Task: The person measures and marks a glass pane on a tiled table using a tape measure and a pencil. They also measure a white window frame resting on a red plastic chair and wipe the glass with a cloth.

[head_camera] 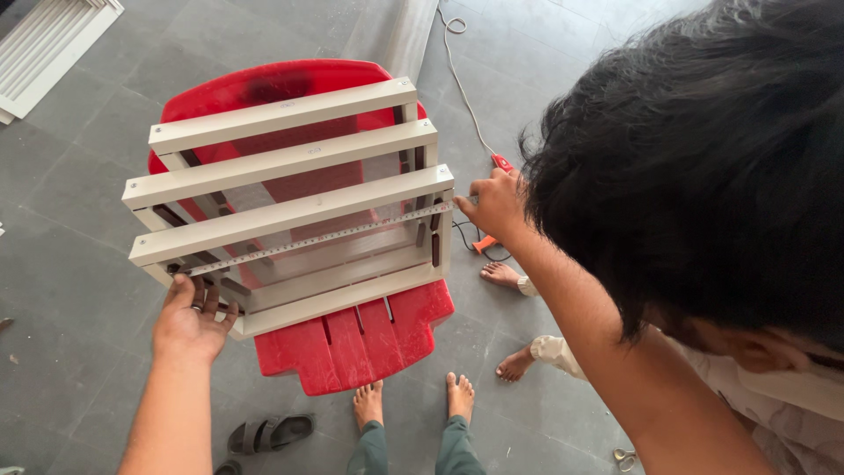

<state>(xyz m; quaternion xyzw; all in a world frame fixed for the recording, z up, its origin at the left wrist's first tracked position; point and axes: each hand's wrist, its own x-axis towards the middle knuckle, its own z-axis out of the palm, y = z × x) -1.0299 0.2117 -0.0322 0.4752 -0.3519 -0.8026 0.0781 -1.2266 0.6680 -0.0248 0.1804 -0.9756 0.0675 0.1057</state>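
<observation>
A cream louvred metal frame [290, 167] with several flat slats rests on a red plastic chair [352, 343]. A measuring tape [316, 239] lies stretched along the frame's nearest upper slat. My left hand [189, 321] pins the tape's left end at the frame's front-left corner, fingers curled on the edge. My right hand [494, 204] pinches the tape's other end at the frame's right corner. My bare feet [413, 400] stand just in front of the chair.
Another person's dark-haired head [703, 158] leans in at the right, with their bare feet [510, 321] beside the chair. An orange corded tool [497, 167] lies behind my right hand. Dark sandals [268, 431], a white grille [44, 44] and a small metal tool [624, 457] lie on the grey floor.
</observation>
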